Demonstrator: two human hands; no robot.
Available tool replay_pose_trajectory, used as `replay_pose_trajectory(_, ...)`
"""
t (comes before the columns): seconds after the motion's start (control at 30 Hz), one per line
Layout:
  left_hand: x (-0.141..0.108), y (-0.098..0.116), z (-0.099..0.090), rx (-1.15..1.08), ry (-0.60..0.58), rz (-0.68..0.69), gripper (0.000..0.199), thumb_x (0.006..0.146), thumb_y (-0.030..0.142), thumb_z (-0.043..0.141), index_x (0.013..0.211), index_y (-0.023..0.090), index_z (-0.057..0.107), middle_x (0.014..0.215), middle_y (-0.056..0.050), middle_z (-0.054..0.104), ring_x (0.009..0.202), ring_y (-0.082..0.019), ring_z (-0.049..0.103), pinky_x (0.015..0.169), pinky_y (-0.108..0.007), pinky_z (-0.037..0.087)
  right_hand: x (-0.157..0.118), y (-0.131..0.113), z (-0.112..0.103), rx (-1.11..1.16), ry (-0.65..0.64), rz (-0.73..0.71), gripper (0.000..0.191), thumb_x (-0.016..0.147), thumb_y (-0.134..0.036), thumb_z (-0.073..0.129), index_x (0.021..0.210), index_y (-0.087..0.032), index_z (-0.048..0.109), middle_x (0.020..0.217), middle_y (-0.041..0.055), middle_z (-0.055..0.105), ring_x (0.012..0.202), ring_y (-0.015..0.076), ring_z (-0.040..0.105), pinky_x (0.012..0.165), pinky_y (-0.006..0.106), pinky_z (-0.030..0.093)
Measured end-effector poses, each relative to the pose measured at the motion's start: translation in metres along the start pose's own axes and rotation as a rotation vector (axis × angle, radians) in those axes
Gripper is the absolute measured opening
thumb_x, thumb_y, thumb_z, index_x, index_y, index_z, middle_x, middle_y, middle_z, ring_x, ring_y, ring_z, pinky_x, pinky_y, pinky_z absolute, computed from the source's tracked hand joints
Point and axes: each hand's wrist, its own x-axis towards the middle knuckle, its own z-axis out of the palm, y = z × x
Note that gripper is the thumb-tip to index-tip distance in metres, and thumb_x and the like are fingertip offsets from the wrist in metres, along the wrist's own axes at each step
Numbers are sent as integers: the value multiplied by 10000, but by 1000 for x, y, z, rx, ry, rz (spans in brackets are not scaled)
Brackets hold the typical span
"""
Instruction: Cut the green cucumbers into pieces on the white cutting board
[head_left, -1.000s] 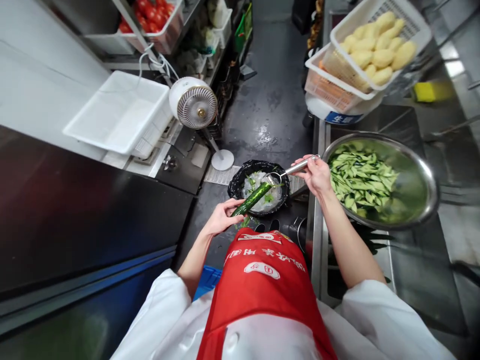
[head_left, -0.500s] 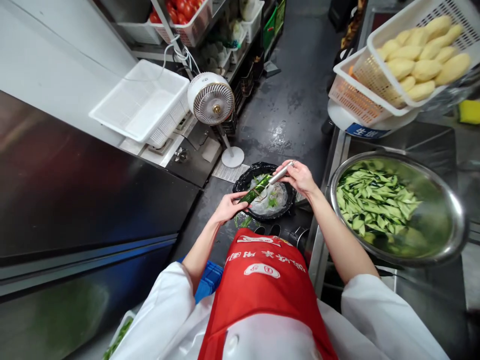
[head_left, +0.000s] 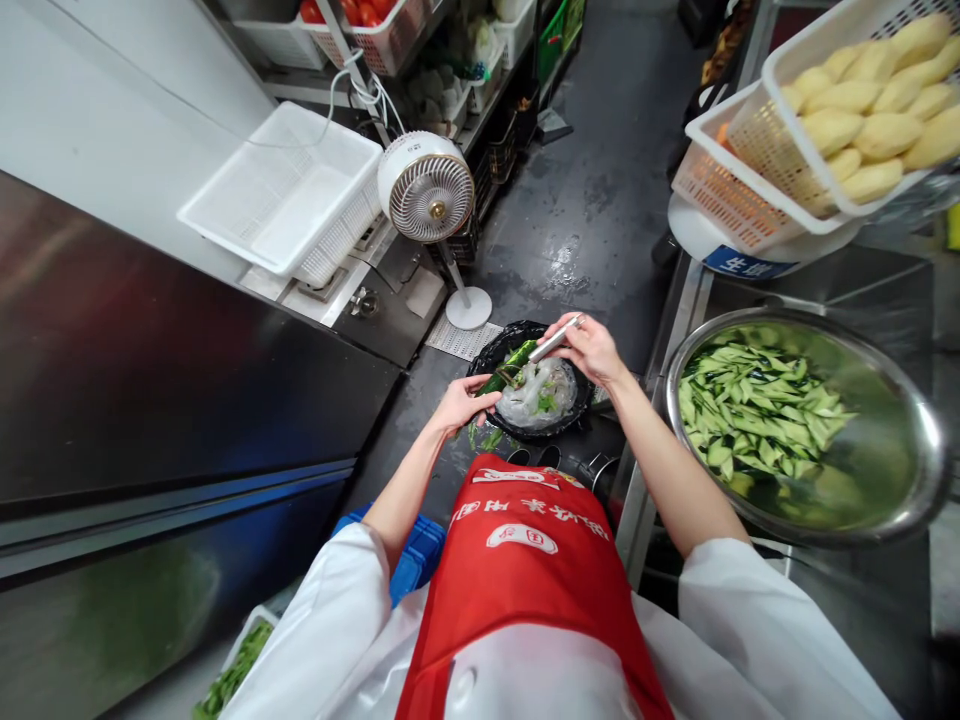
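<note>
My left hand [head_left: 463, 402] grips the lower end of a dark green cucumber [head_left: 510, 368], which slants up toward the right. In my right hand [head_left: 589, 350] is a peeler with a metal handle [head_left: 555, 338], its head at the upper part of the cucumber. Lighter green shows along the cucumber's upper side. Both hands are above a bin lined with a black bag [head_left: 501, 345], which holds clear plastic and green scraps [head_left: 544, 400]. The peeler's blade is too small to make out.
On the right counter stand a steel bowl of sliced green vegetable [head_left: 761, 410] and stacked baskets with peeled potatoes [head_left: 862, 125]. A white fan [head_left: 431, 190] and an empty white basket [head_left: 285, 190] are at left. A blue crate [head_left: 412, 560] sits beside my left side.
My right hand has shifted slightly left and up with the peeler. The cucumber stays in my left hand, which has moved slightly right. The whole view has shifted a little.
</note>
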Motion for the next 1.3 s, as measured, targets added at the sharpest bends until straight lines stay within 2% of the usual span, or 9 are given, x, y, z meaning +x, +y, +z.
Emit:
replay_pose_trajectory(0.13, -6, 3, -9, 23, -12, -21, 754, 715, 387, 820, 1320, 38, 537, 657, -33, 663, 369, -58, 496, 387, -174, 345, 10, 14, -21, 4, 70, -21, 380, 790, -522, 721, 969, -226, 565, 949, 25, 719, 939, 232, 712, 808, 462, 610)
replay_pose_trajectory(0.3, -11, -7, -27, -26, -13, -37, 688, 741, 409, 798, 1279, 42, 578, 675, -46, 667, 394, -69, 519, 406, -190, 405, 18, -1, -60, -108, 260, -174, 376, 787, -537, 718, 937, -239, 546, 930, 7, 720, 902, 211, 715, 788, 422, 619)
replay_pose_trajectory(0.4, -1, -11, -23, -61, 11, -30, 678, 754, 402, 790, 1295, 57, 570, 690, -49, 671, 429, -76, 541, 428, -194, 429, 15, -8, -43, -108, 217, -171, 363, 812, -550, 685, 967, -256, 539, 962, 10, 716, 945, 215, 708, 826, 440, 610)
replay_pose_trajectory(0.57, 16, -6, -8, -96, 17, -3, 618, 767, 365, 774, 1266, 52, 586, 825, -96, 697, 541, -94, 600, 430, -172, 409, 13, 8, -4, -71, -33, -23, 362, 823, -533, 682, 990, -236, 558, 987, 41, 714, 964, 230, 706, 830, 464, 605)
replay_pose_trajectory(0.7, 12, 0, -15, -108, 5, 6, 594, 795, 353, 744, 1276, 50, 574, 872, -110, 701, 530, -73, 573, 402, -155, 364, 23, 17, -33, -92, 89, -66, 406, 793, -558, 700, 983, -232, 550, 955, 30, 720, 935, 217, 711, 796, 440, 615)
replay_pose_trajectory(0.83, 7, -2, -25, -109, 10, -63, 567, 823, 346, 716, 1291, 76, 547, 849, -96, 703, 487, -64, 559, 353, -137, 295, 29, 5, -63, -206, 245, -169, 404, 790, -577, 693, 968, -246, 543, 971, 18, 720, 919, 190, 710, 799, 401, 617)
replay_pose_trajectory(0.93, 11, -4, -21, -113, -18, -61, 636, 759, 333, 782, 1290, 113, 509, 845, -87, 707, 478, -78, 582, 342, -129, 290, 25, -3, -48, -193, 213, -178, 381, 813, -575, 669, 980, -256, 545, 997, 23, 715, 943, 200, 708, 821, 417, 613)
replay_pose_trajectory(1.1, 18, -2, -11, -212, -44, -79, 619, 742, 350, 781, 1222, 93, 485, 824, -118, 717, 510, -124, 628, 372, -153, 360, 14, 9, -6, -98, -26, -21, 383, 816, -558, 675, 999, -242, 558, 1007, 54, 720, 966, 232, 708, 819, 452, 610)
replay_pose_trajectory(1.3, 8, -6, -23, -256, -87, -86, 603, 784, 334, 741, 1267, 83, 481, 915, -157, 729, 539, -113, 619, 384, -156, 356, 23, 15, -40, -179, 170, -117, 424, 797, -608, 668, 984, -247, 549, 982, 41, 734, 927, 201, 715, 814, 404, 611)
